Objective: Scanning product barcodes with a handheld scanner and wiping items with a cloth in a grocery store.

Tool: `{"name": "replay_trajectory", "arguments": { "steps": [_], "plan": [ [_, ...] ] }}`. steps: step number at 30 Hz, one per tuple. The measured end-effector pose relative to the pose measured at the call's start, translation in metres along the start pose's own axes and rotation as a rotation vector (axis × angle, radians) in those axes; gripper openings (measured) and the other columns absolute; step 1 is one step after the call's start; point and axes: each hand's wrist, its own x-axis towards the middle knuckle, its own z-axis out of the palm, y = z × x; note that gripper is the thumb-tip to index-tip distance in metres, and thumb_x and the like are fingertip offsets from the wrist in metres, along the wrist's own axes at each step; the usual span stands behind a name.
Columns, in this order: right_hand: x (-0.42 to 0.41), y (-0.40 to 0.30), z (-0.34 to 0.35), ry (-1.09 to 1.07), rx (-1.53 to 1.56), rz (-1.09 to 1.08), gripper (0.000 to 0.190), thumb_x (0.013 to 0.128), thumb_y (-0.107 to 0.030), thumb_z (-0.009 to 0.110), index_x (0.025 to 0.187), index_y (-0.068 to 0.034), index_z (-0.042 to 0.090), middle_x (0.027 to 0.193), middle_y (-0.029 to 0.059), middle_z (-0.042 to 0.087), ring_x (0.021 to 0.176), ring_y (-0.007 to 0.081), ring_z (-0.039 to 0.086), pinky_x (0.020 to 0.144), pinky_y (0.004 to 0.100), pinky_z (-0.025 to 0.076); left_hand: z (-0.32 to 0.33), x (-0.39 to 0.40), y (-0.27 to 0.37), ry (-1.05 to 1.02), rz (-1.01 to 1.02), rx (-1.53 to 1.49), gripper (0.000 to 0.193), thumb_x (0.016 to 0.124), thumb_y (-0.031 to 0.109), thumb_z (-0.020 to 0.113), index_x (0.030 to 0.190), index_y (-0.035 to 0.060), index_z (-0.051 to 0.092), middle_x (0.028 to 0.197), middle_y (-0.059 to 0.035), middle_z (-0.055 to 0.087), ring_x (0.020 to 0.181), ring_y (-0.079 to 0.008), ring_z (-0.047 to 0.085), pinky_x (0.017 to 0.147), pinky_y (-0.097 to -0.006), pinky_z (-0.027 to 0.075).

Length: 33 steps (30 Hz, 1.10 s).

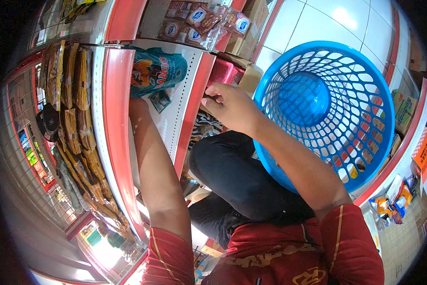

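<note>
My left arm reaches under the red-edged upper shelf (pixel 118 142), and most of my left hand (pixel 138 104) is hidden behind that edge. What its fingers do is not visible. Just beyond it, a teal plastic pouch (pixel 160 69) with printed writing lies on the white perforated shelf (pixel 179 89). A small dark green packet (pixel 160 100) rests beside the pouch. My right hand (pixel 231 107) hovers by the red front edge of this shelf, fingers loosely curled and apart, seemingly with nothing in them. Right of it stands a blue lattice plastic basket (pixel 304 99), with nothing seen inside.
Brown sachets (pixel 202 23) lie on the neighbouring shelf. A pink plastic basket (pixel 220 71) and cardboard sit below the shelf edge. Rows of packaged goods (pixel 78 99) fill the upper shelf at left. Another red-edged shelf (pixel 377 185) runs along the right, across the tiled floor (pixel 316 21).
</note>
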Motion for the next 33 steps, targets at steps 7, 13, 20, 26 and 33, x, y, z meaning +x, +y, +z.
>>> {"name": "replay_trajectory", "arguments": {
  "steps": [7, 13, 20, 26, 33],
  "plan": [
    [-0.003, 0.001, -0.012, 0.010, -0.136, -0.018, 0.026, 0.094, -0.024, 0.071, 0.105, -0.001, 0.068, 0.098, 0.0194, 0.074, 0.093, 0.0352, 0.073, 0.084, 0.0438, 0.056, -0.015, -0.091, 0.099, 0.003, -0.269, -0.450, 0.065, 0.098, 0.017, 0.070, 0.153, 0.0031, 0.039, 0.148, -0.0150, 0.054, 0.134, -0.0280, 0.054, 0.114, -0.0414, 0.044],
    [-0.008, -0.009, -0.007, -0.006, -0.120, -0.044, 0.018, 0.100, -0.017, 0.066, 0.108, -0.001, 0.068, 0.098, 0.0132, 0.075, 0.094, 0.0210, 0.073, 0.082, 0.0353, 0.057, -0.051, -0.180, 0.113, -0.010, -0.502, -0.498, 0.067, 0.098, 0.023, 0.070, 0.155, 0.0076, 0.038, 0.157, -0.0139, 0.045, 0.142, -0.0318, 0.048, 0.115, -0.0491, 0.040],
    [-0.031, -0.009, 0.004, 0.141, 0.210, -0.132, 0.013, 0.100, -0.010, 0.061, 0.104, -0.001, 0.069, 0.090, 0.0092, 0.076, 0.084, 0.0149, 0.073, 0.073, 0.0291, 0.055, -0.043, -0.186, 0.106, -0.459, -0.219, 0.200, 0.084, 0.098, 0.047, 0.063, 0.165, 0.0165, 0.023, 0.172, -0.0100, 0.018, 0.159, -0.0318, 0.015, 0.122, -0.0694, 0.010],
    [-0.054, -0.012, -0.006, 0.062, 0.127, -0.128, 0.017, 0.100, -0.010, 0.060, 0.108, 0.003, 0.068, 0.092, 0.0124, 0.076, 0.085, 0.0137, 0.072, 0.076, 0.0293, 0.056, -0.049, -0.197, 0.125, -0.424, -0.205, 0.403, 0.081, 0.094, 0.062, 0.061, 0.158, 0.0161, 0.040, 0.169, -0.0090, 0.027, 0.159, -0.0310, 0.018, 0.124, -0.0668, 0.010],
    [-0.071, -0.009, 0.000, -0.027, 0.058, -0.127, 0.016, 0.103, -0.012, 0.060, 0.106, 0.002, 0.068, 0.090, 0.0056, 0.073, 0.084, 0.0125, 0.070, 0.078, 0.0288, 0.055, -0.065, -0.219, 0.137, -0.343, -0.106, 0.516, 0.075, 0.090, 0.057, 0.068, 0.146, 0.0102, 0.052, 0.151, -0.0156, 0.053, 0.145, -0.0325, 0.044, 0.122, -0.0628, 0.023]
  ]
}}
